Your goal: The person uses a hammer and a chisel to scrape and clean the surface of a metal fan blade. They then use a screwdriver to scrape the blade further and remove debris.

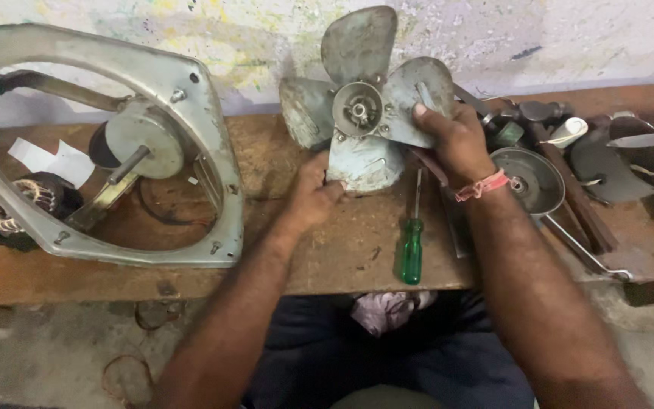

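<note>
Metal fan blade [361, 106] held up on edge above the rear of the wooden tabletop [342, 250], hub facing the camera, four dusty vanes spread around it; right hand [456, 144] closed on the right vane, thumb pressed on its face and the other digits wrapped behind; left hand [313, 189] pinching the lower vane from beneath, its digits curled shut on the edge. Both hands sit on the blade, so neither is nearer; the hub lies up and left of the right hand, up and right of the left, with its bore pointing roughly toward the viewer (no long axis to speak of, the part being round). Fan frame [191, 98] with motor and bare shaft [126, 163] stands well apart to the left, the shaft slanting down and left. Green-handled screwdriver [412, 246] lies flat just below the blade, pointing away from the person; round metal cover [527, 178] near the right wrist; a clutter of dark tools [615, 151] further right. Nothing stands between blade and frame except bare wood.
</note>
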A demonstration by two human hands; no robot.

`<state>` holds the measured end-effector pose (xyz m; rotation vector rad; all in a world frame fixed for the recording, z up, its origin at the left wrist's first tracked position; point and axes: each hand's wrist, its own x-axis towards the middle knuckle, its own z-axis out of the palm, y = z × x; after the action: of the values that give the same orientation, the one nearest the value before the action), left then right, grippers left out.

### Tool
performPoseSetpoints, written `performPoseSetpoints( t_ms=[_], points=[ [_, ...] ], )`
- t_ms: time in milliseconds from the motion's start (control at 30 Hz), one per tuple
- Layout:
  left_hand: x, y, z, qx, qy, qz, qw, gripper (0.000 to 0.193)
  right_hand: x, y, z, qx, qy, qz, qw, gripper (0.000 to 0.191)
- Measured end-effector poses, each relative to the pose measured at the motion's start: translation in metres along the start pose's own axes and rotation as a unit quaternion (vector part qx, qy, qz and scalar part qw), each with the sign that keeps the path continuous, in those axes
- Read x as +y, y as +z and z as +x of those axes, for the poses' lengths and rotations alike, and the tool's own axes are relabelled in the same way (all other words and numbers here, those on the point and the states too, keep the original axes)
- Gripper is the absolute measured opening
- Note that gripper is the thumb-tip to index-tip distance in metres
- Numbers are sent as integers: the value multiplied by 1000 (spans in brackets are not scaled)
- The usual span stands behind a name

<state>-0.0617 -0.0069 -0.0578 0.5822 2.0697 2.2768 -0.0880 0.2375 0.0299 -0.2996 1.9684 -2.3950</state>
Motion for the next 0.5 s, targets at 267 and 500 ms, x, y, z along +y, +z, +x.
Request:
performPoseSetpoints(
  t_ms=[267,500],
  points=[
    [61,48,-4,242,50,365,897,74,39,9,10,54,-51,84,994,18],
    [58,34,8,260,28,451,854,53,35,12,8,28,-67,116,991,22]
  ],
)
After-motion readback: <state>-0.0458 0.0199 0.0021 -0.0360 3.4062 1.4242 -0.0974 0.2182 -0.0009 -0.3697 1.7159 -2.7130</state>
